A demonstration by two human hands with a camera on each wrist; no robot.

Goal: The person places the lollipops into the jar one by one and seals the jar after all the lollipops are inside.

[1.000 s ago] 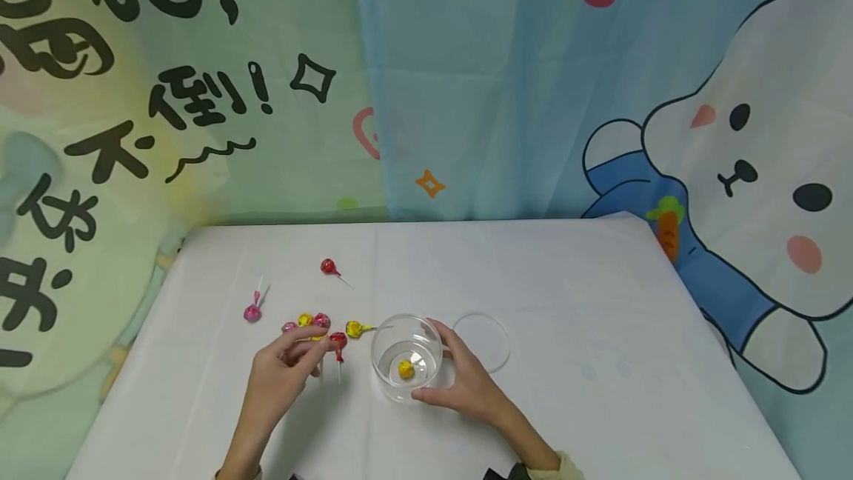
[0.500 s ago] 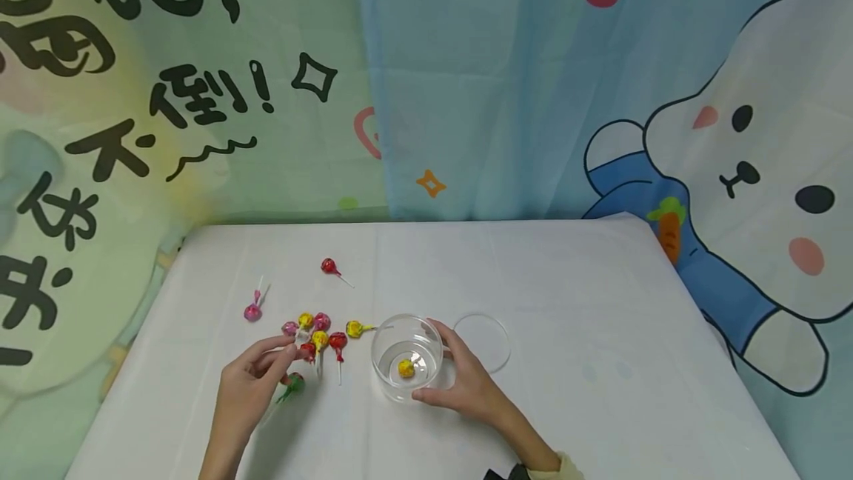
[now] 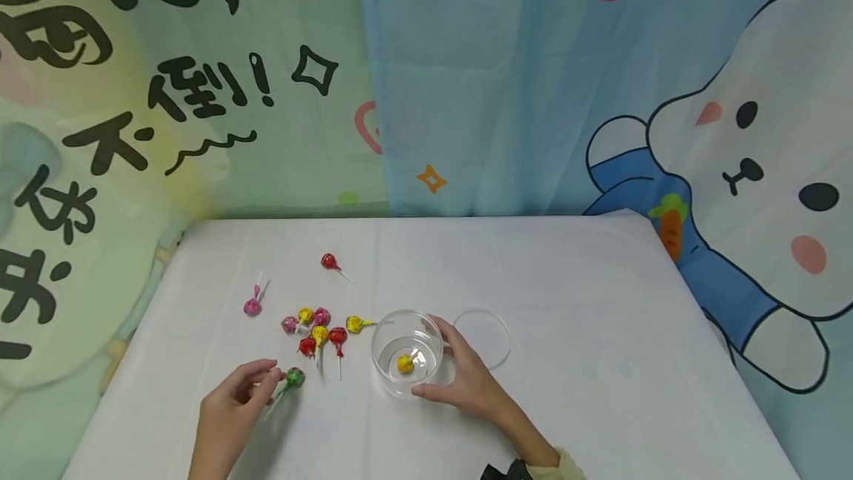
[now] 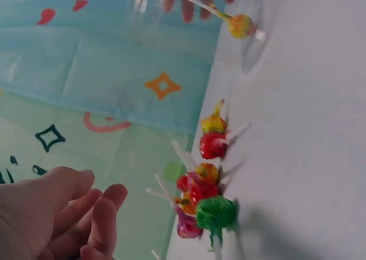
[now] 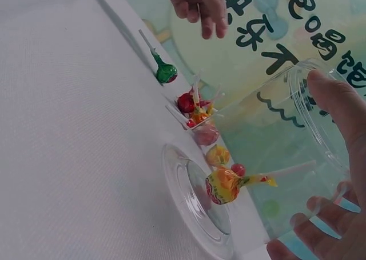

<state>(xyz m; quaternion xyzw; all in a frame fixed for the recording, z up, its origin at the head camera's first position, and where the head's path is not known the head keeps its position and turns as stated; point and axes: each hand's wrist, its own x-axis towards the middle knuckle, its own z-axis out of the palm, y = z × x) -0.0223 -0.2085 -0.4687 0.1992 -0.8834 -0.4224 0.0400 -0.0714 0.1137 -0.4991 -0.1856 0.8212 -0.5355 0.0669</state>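
My left hand hovers above the table with loosely bent fingers and nothing in them. Beside its fingertips a green lollipop lies on the cloth; the left wrist view shows a gap between that lollipop and the hand. My right hand grips a clear jar from its right side, thumb and fingers round the wall. Inside, a yellow lollipop rests at the jar's bottom. To the jar's left lie several lollipops in a cluster, including a red one and a yellow one.
A yellow lollipop lies close to the jar's left side. Farther back are a red lollipop and a pink one. A thin clear ring-shaped item lies right of the jar. A printed curtain hangs behind the white table.
The left hand has drawn back from the cluster, down and to the left, uncovering the lollipops and the green one. The right hand and jar have stayed in place.
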